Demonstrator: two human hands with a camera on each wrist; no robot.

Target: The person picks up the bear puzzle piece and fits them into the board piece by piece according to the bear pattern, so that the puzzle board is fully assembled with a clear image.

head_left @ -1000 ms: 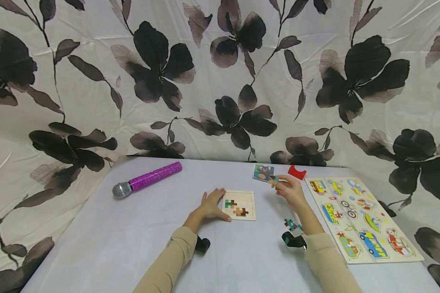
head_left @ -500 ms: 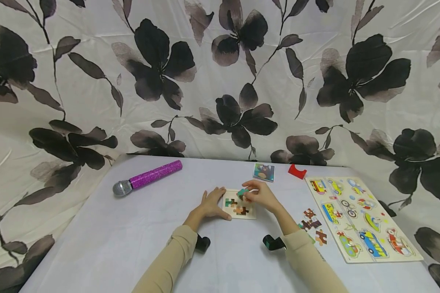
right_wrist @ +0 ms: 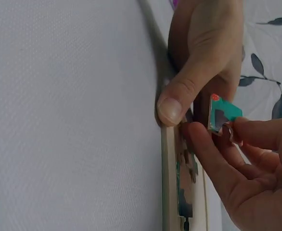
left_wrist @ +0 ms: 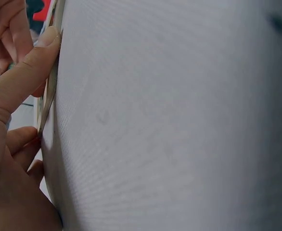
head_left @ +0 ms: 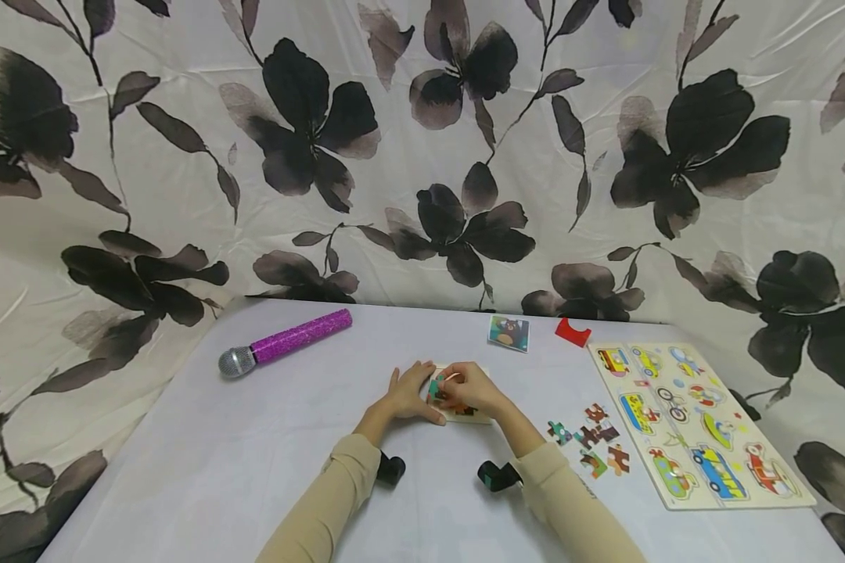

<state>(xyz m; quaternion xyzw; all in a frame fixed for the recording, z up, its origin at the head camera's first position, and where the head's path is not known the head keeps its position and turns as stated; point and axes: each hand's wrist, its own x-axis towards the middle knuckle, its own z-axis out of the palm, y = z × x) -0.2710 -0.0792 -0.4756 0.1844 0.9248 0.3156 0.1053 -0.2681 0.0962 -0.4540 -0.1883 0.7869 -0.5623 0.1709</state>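
A small pale wooden puzzle tray lies on the table, partly covered by both hands. My left hand spreads along its left side; in the right wrist view the left thumb rests on the rim. My right hand pinches a teal jigsaw piece with a dark patch and a red spot between thumb and fingers. The piece is tilted above the left part of the tray, apart from its floor. Other jigsaw pieces lie inside the tray, mostly hidden in the head view.
Several loose jigsaw pieces lie right of the hands. Beyond them is a board with vehicle pictures. A bear picture card and a red cut-out lie at the back. A glittery purple microphone lies left.
My right hand has carried the jigsaw piece left and toward me, from near the bear card to over the tray. The left hand has stayed at the tray's side.
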